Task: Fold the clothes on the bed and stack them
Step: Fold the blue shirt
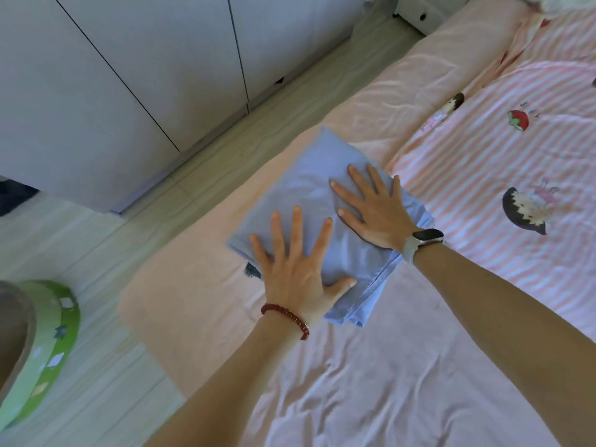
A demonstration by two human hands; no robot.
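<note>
A folded light-blue cloth garment lies on the pink bed sheet near the bed's edge. The left hand and right hand press flat on it, fingers spread, gripping nothing. A small dark thing shows beside the left hand, half hidden under the garment, and I cannot identify it.

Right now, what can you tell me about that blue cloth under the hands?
The blue cloth is a light blue, thin woven-looking garment, folded into a rough rectangle with layered edges showing at its near corner. It lies flat near the edge of the pink bed. The left hand and right hand both press on it with fingers spread flat. A dark bit peeks out beneath its left edge.
</note>
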